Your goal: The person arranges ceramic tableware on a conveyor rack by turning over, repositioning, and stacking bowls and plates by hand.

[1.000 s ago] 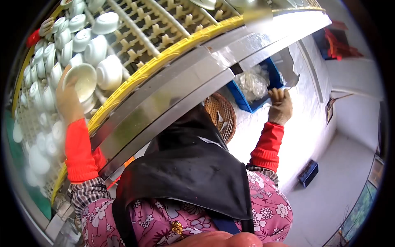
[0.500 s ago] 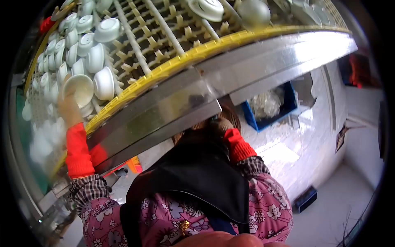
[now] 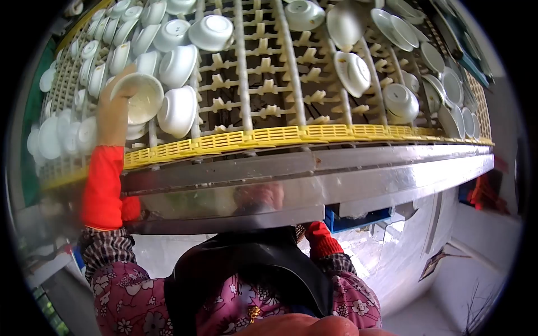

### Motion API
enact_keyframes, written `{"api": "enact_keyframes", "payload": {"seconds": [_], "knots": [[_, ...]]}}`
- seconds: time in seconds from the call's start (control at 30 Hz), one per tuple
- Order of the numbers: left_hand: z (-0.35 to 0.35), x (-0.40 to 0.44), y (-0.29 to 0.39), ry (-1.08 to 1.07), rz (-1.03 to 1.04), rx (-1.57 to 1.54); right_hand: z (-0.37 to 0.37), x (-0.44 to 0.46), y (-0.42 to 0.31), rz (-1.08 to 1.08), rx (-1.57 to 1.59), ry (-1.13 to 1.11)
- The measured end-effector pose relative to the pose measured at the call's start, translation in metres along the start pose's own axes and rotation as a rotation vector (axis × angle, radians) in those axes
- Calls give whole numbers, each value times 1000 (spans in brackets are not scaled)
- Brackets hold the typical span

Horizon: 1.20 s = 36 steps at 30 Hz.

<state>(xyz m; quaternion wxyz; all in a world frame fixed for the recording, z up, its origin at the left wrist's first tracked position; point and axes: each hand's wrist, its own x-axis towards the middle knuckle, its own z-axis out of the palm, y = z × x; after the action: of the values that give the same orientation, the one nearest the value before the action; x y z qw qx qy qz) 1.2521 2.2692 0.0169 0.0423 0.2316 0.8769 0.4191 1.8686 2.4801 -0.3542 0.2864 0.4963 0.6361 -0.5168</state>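
My left hand (image 3: 114, 115), in a glove with a red sleeve, grips a white bowl (image 3: 144, 101) by its rim, the thumb inside and the bowl's open side facing me. The bowl is over the pegged rack belt (image 3: 272, 84), against other white bowls; an overturned one (image 3: 178, 112) sits just right of it. Only a small part of my right hand (image 3: 301, 232) shows, low beneath the metal edge (image 3: 224, 211) and beside the black apron (image 3: 246, 263). Its fingers are hidden, and so is anything they may hold.
Plates and dishes (image 3: 395, 29) stand at the belt's right. A yellow slotted strip (image 3: 280, 135) runs along its near side. Below the metal edge, a blue crate (image 3: 358, 223) is partly covered. At the upper left, part of another person's hand (image 3: 74, 8) shows.
The view has turned, so more of the belt's right side shows. My right hand has moved from beside the blue crate to beneath the metal edge. My left hand still holds the bowl.
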Motion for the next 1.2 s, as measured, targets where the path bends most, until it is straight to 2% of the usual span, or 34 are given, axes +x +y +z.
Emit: {"api": "enact_keyframes", "payload": {"seconds": [0.07,0.2,0.27,0.53,0.73,0.9,0.93,0.97,1.0,1.07,1.13,1.17,1.2], "knots": [[4,-14,25,47,49,144,2,-2,-7,-8,-5,14],[-4,-20,9,73,9,286,-2,-11,-18,-7,-15,18],[2,-22,30,70,-1,270,-8,-15,-20,-3,-19,25],[-10,-35,18,146,-6,309,-12,-29,-21,-13,42,95],[-20,-22,8,170,57,287,46,-36,-29,-127,239,257],[-25,0,-9,179,76,187,91,-23,-77,-265,424,448],[-33,9,-19,162,94,219,97,-13,-84,-276,455,476],[-53,25,-40,115,233,463,100,-9,-89,-278,474,517],[-73,41,-61,101,385,699,99,2,-91,-255,491,540],[-66,44,-48,161,373,684,110,14,-81,-186,535,572],[-15,-1,25,271,16,211,136,20,-58,-23,683,507],[-15,-5,34,253,22,337,147,20,-57,49,755,463],[-30,5,25,193,132,546,158,19,-56,35,756,413]]}}
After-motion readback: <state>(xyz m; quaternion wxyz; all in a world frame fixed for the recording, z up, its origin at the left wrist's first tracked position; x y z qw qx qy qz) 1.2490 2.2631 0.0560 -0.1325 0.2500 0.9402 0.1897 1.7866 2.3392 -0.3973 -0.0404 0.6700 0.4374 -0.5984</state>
